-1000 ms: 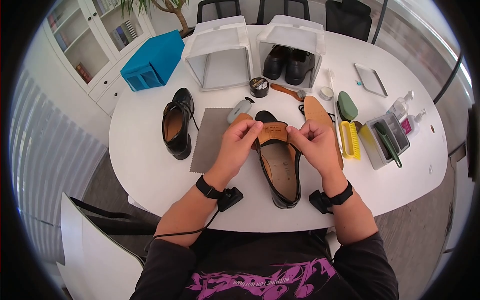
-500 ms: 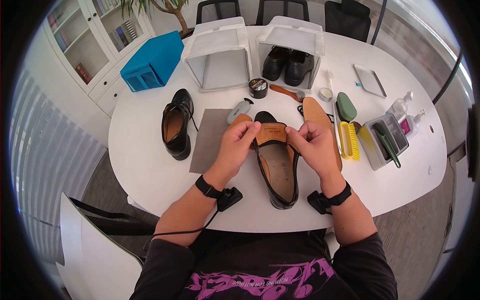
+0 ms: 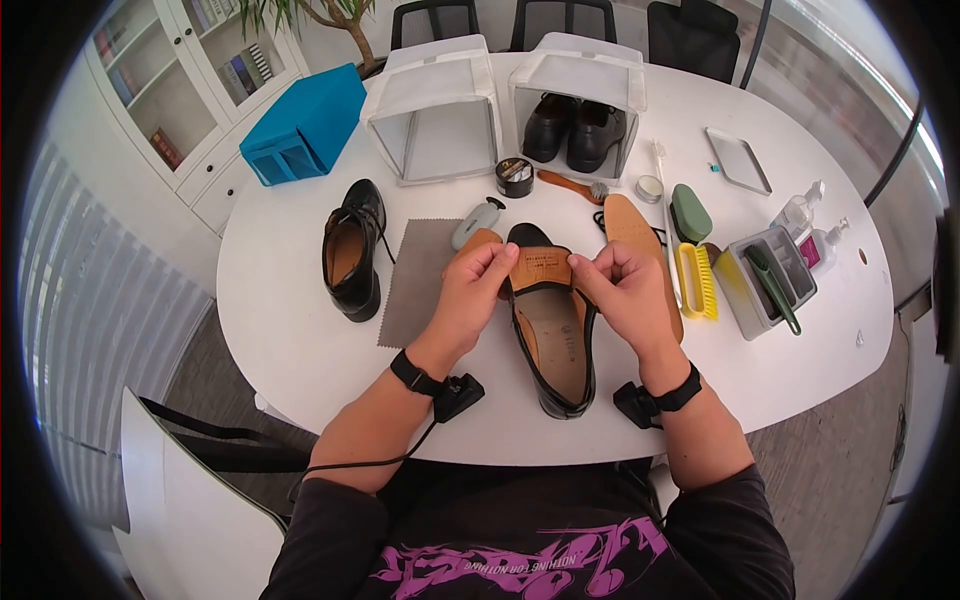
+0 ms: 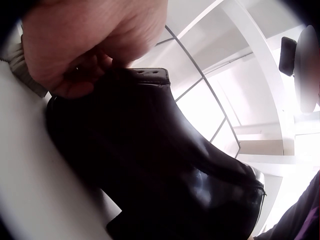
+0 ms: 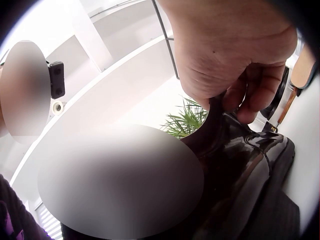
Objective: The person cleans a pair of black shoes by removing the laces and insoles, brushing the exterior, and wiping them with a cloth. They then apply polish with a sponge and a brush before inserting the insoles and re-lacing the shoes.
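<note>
A black leather dress shoe (image 3: 556, 350) lies in front of me on the white table, its heel toward me and its insole in view. The tan-lined tongue (image 3: 541, 267) is raised and shows small print. My left hand (image 3: 470, 290) pinches the tongue's left edge between thumb and index finger. At its right edge my right hand (image 3: 630, 290) pinches it the same way. The left wrist view shows the shoe's glossy side and an eyelet flap (image 4: 152, 75) with two holes. In the right wrist view, curled fingers (image 5: 251, 102) grip dark leather; a blurred oval covers part of that view.
The other black shoe (image 3: 350, 250) stands at left beside a grey cloth (image 3: 412, 285). Rightward lie a tan insole (image 3: 632, 222), a yellow brush (image 3: 700, 283) and a caddy (image 3: 745, 302). Behind are shoe boxes (image 3: 437, 175), one holding black shoes (image 3: 588, 140), and a polish tin (image 3: 515, 178).
The shoe's heel has swung slightly to the left, and the tongue has tilted a little. Both hands keep their pinch at the tongue's edges.
</note>
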`<act>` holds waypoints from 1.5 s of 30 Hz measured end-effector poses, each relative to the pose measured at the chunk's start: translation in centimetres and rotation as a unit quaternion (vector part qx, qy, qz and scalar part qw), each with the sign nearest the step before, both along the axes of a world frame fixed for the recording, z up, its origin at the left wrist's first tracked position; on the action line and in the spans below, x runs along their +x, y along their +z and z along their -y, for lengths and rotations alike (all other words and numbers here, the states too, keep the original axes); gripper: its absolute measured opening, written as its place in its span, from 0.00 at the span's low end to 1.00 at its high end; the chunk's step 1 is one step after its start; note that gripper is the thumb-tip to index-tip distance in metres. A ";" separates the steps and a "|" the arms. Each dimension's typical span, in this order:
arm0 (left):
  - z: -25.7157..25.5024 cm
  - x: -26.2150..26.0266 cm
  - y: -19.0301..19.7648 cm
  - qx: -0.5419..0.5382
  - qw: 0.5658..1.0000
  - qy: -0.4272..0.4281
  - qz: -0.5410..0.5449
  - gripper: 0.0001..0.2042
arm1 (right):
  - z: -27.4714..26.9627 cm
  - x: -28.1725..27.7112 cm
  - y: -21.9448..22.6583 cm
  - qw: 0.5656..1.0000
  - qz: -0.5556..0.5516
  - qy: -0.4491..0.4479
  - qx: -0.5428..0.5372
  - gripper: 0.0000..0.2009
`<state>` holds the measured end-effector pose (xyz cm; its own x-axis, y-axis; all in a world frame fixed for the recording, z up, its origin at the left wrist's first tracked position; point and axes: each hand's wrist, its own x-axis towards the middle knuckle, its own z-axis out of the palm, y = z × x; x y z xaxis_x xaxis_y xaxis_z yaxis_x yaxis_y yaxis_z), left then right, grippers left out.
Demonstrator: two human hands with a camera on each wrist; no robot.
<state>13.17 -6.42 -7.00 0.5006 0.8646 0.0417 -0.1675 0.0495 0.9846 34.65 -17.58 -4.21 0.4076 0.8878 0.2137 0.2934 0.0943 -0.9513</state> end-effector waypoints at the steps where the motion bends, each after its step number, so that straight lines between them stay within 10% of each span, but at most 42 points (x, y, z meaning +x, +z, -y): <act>1: 0.0 0.0 0.0 0.000 1.000 0.000 0.000 0.17 | 0.0 0.0 0.1 1.000 -0.002 -0.001 0.000 0.18; 16: 0.5 0.2 0.1 -0.017 1.000 -0.001 0.022 0.15 | -0.1 -0.1 -1.2 0.992 0.034 0.097 0.067 0.14; 38: 1.4 -0.3 0.3 0.091 0.996 0.005 0.018 0.09 | 0.9 -0.1 0.8 0.995 0.061 0.051 0.061 0.16; 43: 1.5 -0.2 0.3 0.100 0.995 0.008 0.020 0.09 | 1.2 1.9 2.9 0.987 -0.122 -0.010 0.102 0.15; 45: 1.2 -0.4 0.3 0.105 0.994 0.015 0.025 0.09 | 1.9 5.4 5.5 0.996 0.000 -0.055 0.075 0.13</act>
<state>12.76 -7.67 -6.66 0.4669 0.8491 0.2469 -0.2146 -0.1621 0.9632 40.05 -19.52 1.29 0.5012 0.7957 0.3402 0.3102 0.2017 -0.9290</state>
